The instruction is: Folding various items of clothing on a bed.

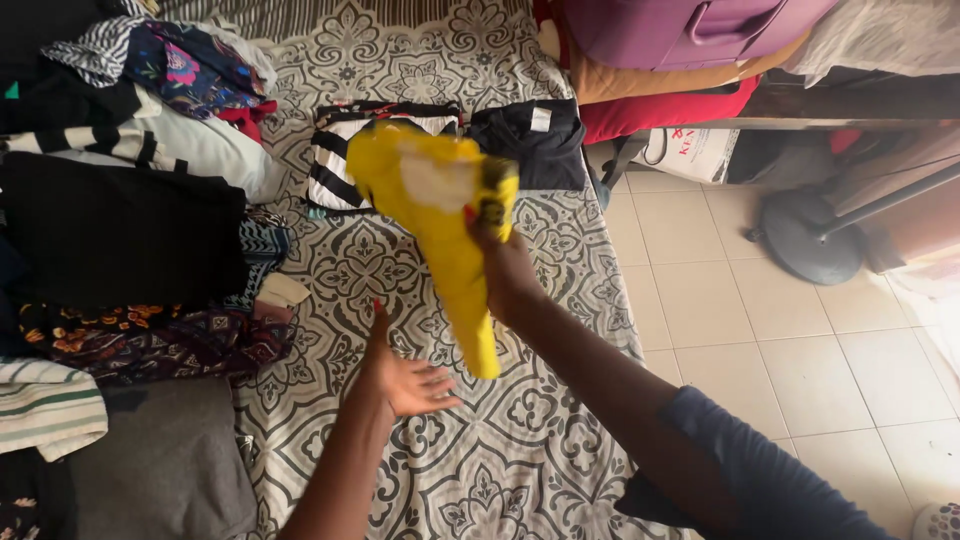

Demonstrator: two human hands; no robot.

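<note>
Purple suitcase [690,25] cut off above

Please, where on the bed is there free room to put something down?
Bare patterned bedspread shows around the left hand, below the yellow garment that the right hand holds. The bed's left side is crowded with piled clothes; two folded tops fill the far end.

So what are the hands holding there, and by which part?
The right hand grips a yellow garment at its bunched upper part, so its narrow end hangs down. The left hand is open below it and holds nothing.
</note>
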